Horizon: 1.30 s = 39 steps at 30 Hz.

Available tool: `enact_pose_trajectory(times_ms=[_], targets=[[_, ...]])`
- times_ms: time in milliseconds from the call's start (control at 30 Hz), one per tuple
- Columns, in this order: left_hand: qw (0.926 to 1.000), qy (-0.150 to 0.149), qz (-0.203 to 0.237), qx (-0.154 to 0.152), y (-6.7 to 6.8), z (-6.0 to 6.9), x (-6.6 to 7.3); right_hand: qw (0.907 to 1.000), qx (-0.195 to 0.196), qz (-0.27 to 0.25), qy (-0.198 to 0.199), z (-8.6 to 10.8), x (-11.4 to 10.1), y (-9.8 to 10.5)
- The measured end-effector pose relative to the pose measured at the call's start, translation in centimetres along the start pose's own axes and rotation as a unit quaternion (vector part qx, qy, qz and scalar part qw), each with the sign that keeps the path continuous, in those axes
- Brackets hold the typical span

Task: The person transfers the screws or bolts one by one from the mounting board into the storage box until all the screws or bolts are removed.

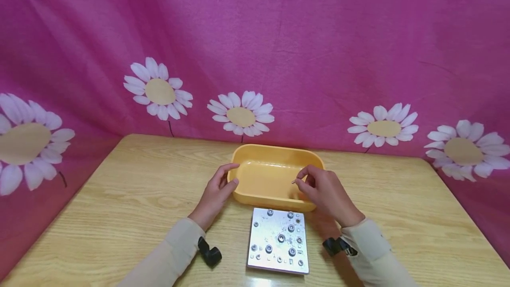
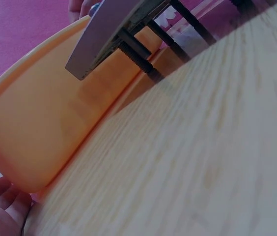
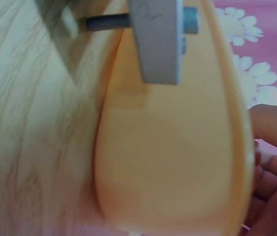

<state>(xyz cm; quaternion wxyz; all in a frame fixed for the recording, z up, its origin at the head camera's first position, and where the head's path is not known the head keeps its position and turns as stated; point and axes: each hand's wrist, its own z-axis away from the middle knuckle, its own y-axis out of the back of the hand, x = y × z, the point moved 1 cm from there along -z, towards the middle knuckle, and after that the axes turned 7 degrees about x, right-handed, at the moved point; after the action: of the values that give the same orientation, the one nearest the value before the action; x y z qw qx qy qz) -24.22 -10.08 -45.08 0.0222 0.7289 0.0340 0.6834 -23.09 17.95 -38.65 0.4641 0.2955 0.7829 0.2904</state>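
Sm. part (image 1: 294,181) in R grip (image 1: 330,193) over tray (image 1: 263,200).

Pale wood-grain surface (image 1: 131,189) beneath and around the fingers (image 1: 225,169). Beyond them, creased magenta cloth backdrop (image 1: 279,34), continuing along both sides. Printed white daisies (image 1: 241,116), beige centres: two left of the fingers, one straight beyond, two right. Light glare (image 1: 259,282) on the surface, nearer than the fingers.

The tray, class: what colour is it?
The tray is plain yellow-orange, seen best in the head view.
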Motion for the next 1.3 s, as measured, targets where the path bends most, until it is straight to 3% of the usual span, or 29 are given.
enact_pose_trajectory(times_ms=[233, 533, 733, 1033, 1200, 1300], targets=[[1.0, 0.002, 0.007, 0.003, -0.1, 0.0, 0.0, 0.9995, 0.009, -0.027, -0.013, -0.5, 0.7, -0.7], [1.0, -0.004, 0.005, 0.003, 0.0, 0.1, 0.2, 0.9992, 0.027, 0.029, -0.009, -0.4, 1.1, -1.6], [1.0, 0.004, -0.001, 0.0, 0.0, 0.0, 0.1, 0.9985, 0.04, 0.038, -0.007, -0.4, 1.3, -1.8], [0.9999, 0.009, 0.003, -0.005, -0.1, 0.1, 0.2, 0.999, 0.023, 0.036, -0.016, -0.3, 1.6, -1.8], [0.9995, 0.025, -0.008, -0.016, -0.1, 1.2, 2.4, 0.9991, 0.02, 0.034, -0.013, -0.4, 1.5, -1.7], [0.9993, 0.032, -0.014, -0.016, -0.1, 1.0, 2.3, 0.9991, 0.023, 0.035, -0.006, -0.4, 1.5, -1.7]])
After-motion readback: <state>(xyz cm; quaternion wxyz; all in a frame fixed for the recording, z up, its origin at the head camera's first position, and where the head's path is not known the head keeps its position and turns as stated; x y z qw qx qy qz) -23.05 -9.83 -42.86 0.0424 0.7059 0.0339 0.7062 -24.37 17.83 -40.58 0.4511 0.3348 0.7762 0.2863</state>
